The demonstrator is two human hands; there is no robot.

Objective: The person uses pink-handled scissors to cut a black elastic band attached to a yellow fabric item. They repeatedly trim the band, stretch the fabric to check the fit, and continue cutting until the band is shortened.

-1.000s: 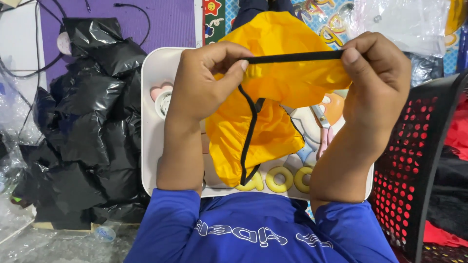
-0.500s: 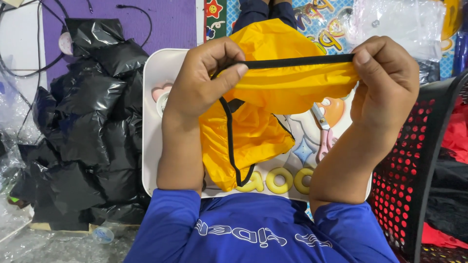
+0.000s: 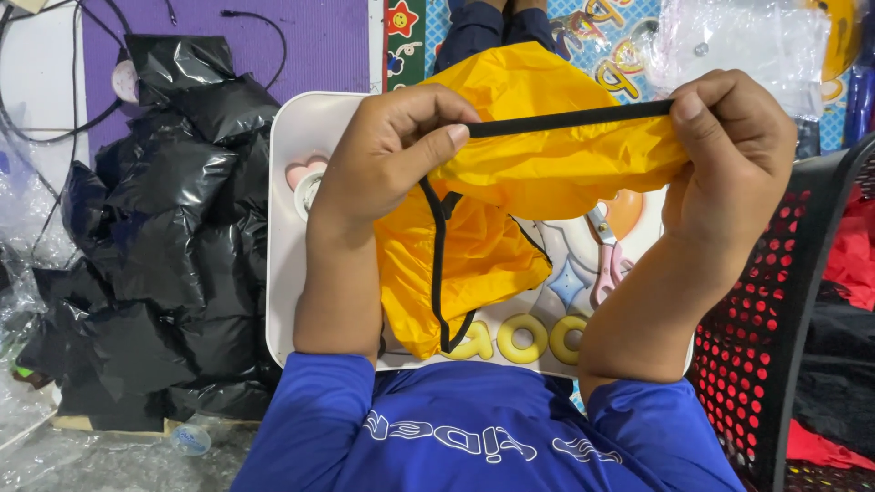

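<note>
Both hands hold a yellow fabric piece [image 3: 510,237] with black elastic trim above a small white table [image 3: 284,228]. My left hand [image 3: 387,150] pinches one end of the black trim between thumb and fingers. My right hand [image 3: 734,150] grips the other end, so the trim runs taut and nearly level between them. The rest of the yellow fabric hangs down over the tabletop, with a loop of black trim curving through it. Pink-handled scissors [image 3: 606,260] lie on the table under the fabric's right side.
A pile of black plastic bags [image 3: 155,237] lies on the left. A black perforated basket [image 3: 784,310] with red and black cloth stands on the right. Clear plastic wrap [image 3: 738,41] rests at the top right on a colourful mat. Cables cross a purple mat [image 3: 228,55].
My hands have drawn the black trim tighter and a little higher, and the hanging yellow fabric has shifted left. My right hand has moved slightly to the right.
</note>
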